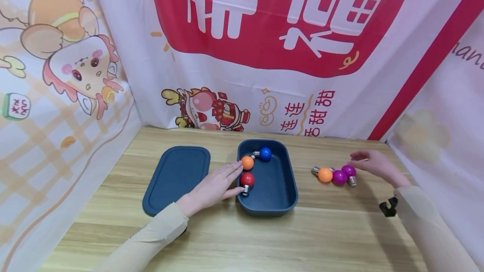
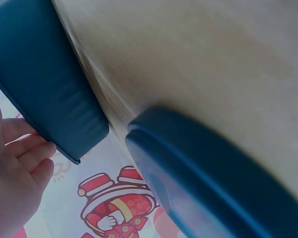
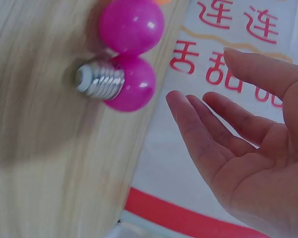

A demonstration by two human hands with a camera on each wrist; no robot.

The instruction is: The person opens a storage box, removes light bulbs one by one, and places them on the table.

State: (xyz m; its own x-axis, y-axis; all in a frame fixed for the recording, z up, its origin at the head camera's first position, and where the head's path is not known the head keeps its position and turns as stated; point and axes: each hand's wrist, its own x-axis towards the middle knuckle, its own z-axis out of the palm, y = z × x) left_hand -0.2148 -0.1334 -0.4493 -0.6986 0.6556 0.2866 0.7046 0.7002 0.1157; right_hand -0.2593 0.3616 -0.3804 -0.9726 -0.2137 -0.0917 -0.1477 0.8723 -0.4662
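Note:
A dark blue rectangular box point(image 1: 290, 175) holds a blue light bulb point(image 1: 265, 154), an orange bulb point(image 1: 247, 163) and a red bulb point(image 1: 247, 179). My left hand point(image 1: 216, 184) rests at the box's left rim, its fingers extended and thumb spread; the left wrist view shows the fingertips touching that rim from outside. On the table to the right lie another orange bulb point(image 1: 325, 175) and two purple bulbs point(image 1: 339, 177) in a cluster. Just beyond the rightmost purple bulb point(image 3: 134, 85), my right hand point(image 3: 248, 144) hovers with parted, slightly bent fingers and nothing in it.
Left of the box a matching dark blue lid point(image 1: 179, 175) lies flat on the wooden table point(image 1: 242, 247). Printed cloth point(image 1: 211, 66) hangs along the back and both sides of the table.

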